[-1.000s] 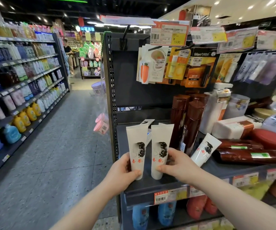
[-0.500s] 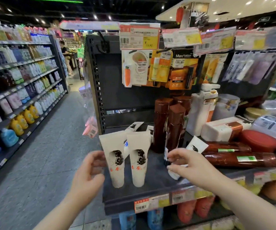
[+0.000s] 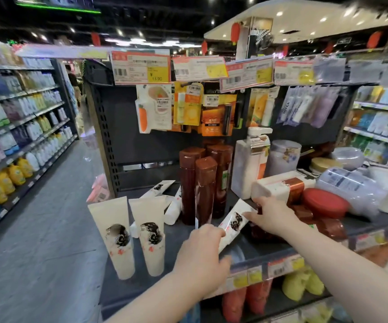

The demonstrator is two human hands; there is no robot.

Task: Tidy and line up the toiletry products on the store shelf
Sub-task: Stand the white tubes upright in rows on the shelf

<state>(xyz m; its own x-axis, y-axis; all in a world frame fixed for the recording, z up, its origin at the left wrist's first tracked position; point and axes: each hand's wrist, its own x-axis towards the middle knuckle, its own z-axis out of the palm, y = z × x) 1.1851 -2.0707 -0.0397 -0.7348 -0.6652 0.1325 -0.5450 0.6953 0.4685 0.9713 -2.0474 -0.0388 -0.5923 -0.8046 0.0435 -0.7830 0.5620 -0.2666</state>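
Observation:
Two white tubes with a black ink print stand upright, cap down, side by side at the front left of the dark shelf (image 3: 183,241): one tube (image 3: 118,238) and its neighbour (image 3: 152,236). A third white tube (image 3: 235,221) leans slanted to their right, in front of the brown bottles (image 3: 204,183). My left hand (image 3: 202,255) closes around its lower end. My right hand (image 3: 272,215) pinches its upper crimped end. More white tubes (image 3: 161,186) lie flat behind the standing pair.
A white pump bottle (image 3: 249,164), a white box (image 3: 279,185), a red-lidded jar (image 3: 323,201) and lying red-brown bottles (image 3: 328,226) crowd the right of the shelf. Carded products (image 3: 186,108) hang above. An aisle and stocked shelves (image 3: 25,141) lie to the left.
My left hand left the two standing tubes and moved right to the third tube's lower end. My right hand shifted up to its top end. The view swung right.

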